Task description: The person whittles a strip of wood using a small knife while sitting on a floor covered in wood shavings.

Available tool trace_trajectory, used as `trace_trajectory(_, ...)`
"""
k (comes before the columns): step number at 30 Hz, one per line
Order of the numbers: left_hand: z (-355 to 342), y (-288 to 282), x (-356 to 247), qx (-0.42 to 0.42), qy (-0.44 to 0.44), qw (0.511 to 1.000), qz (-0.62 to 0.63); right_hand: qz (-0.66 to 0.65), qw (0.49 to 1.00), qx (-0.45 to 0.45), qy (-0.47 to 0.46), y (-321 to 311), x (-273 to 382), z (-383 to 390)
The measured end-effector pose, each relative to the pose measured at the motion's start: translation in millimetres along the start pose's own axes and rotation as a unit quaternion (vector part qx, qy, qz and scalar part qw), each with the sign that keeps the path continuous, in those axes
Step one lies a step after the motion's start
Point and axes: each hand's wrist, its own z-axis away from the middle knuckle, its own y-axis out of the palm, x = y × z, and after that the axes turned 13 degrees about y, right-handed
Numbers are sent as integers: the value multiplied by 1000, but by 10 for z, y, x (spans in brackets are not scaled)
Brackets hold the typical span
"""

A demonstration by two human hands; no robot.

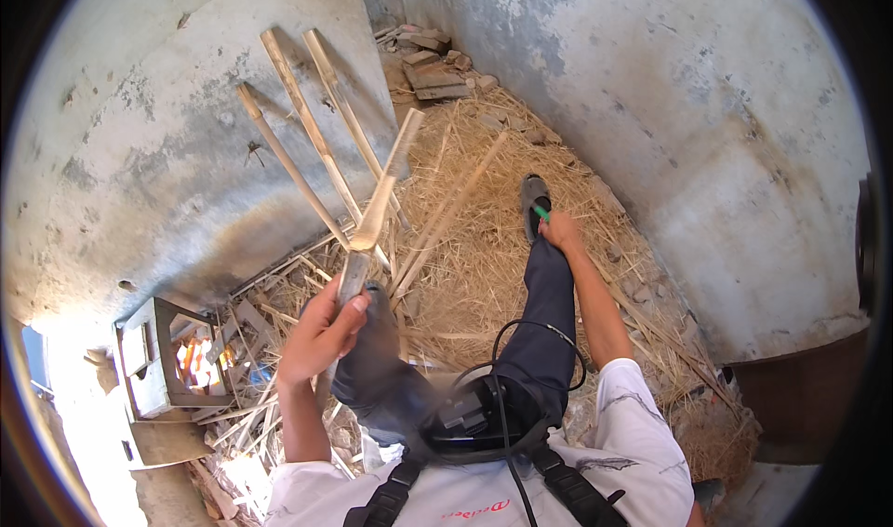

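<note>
My left hand (pixel 321 336) is closed around the lower end of a split bamboo piece (pixel 386 197). The piece slants up and away, with a pale upper part and a greyer section near my fingers. My right hand (pixel 561 233) is closed beside my right shoe, and a short green handle (pixel 541 213) sticks out of it. What the handle belongs to cannot be made out. Between the hands, a blurred pale strip (pixel 456 211) slants over the straw.
Several bamboo poles (pixel 302 108) lean on the left wall. Straw and shavings (pixel 484 294) cover the floor. Bricks (pixel 437 80) are piled in the far corner. A frame-like box (pixel 149 350) with bright scraps stands at left. A black cable (pixel 507 387) loops over my lap.
</note>
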Motion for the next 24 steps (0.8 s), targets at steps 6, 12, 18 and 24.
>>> trace_trajectory(6, -91, 152, 129, 32, -39, 999, 8, -110, 991, 3, 82, -46, -318, -95)
trace_trajectory(12, -89, 287, 401, 62, -59, 995, 41, -134, 990, -5, 39, -437, -115, 394)
trace_trajectory(18, -318, 610, 486, 65, -64, 996, 13, -503, 861, 69, 33, -1318, 347, 1247)
trace_trajectory(24, -594, 1055, 481, 142, -89, 984, 52, -626, 747, 209, -74, -1872, 867, 2243)
